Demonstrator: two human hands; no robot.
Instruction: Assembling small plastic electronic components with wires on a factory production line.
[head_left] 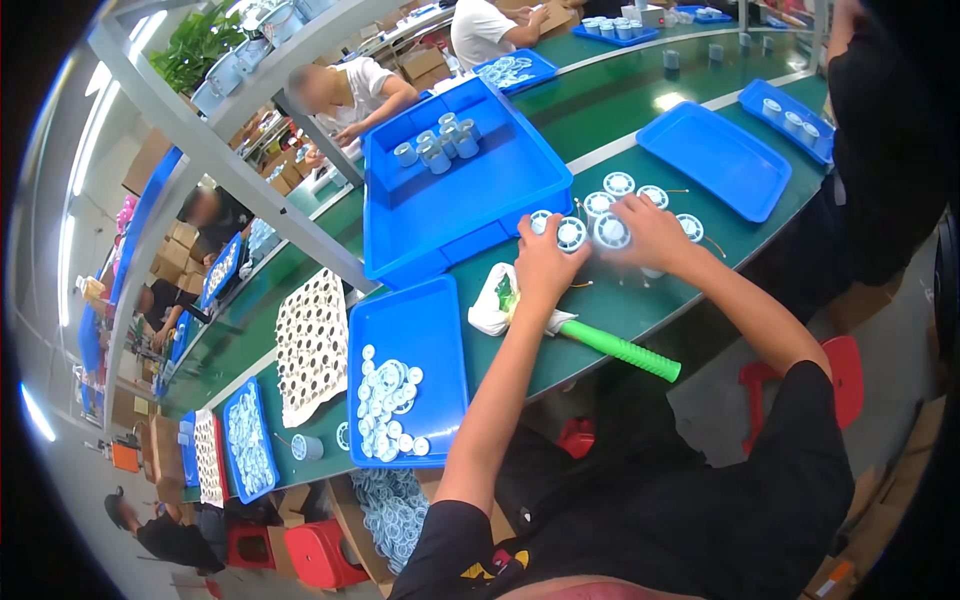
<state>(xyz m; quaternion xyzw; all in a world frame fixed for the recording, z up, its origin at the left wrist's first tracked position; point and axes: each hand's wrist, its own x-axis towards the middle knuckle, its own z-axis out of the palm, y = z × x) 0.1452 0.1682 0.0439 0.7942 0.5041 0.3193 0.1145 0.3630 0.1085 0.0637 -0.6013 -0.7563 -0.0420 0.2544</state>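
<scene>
My left hand (pixel 548 265) is closed round a round white slotted part (pixel 571 234). A second such part sits at its fingertips. My right hand (pixel 662 238) grips another round white slotted part (pixel 612 233) from its right side; motion blurs it a little. Several more of these parts (pixel 619 184) stand close about my fingers on the green work surface (pixel 640 295), some with thin wires sticking out. Beneath my left forearm lies a mallet with a green ribbed handle (pixel 625 350), its head wrapped in a white covering (pixel 494 300).
A large blue bin (pixel 500 205) with several grey-blue cups stands beyond my left hand. Left of my arm, a blue tray (pixel 440 350) holds small white discs. Another blue tray (pixel 715 150) lies at the right. A grey metal post (pixel 270 220) rises at the left; co-workers sit across the line.
</scene>
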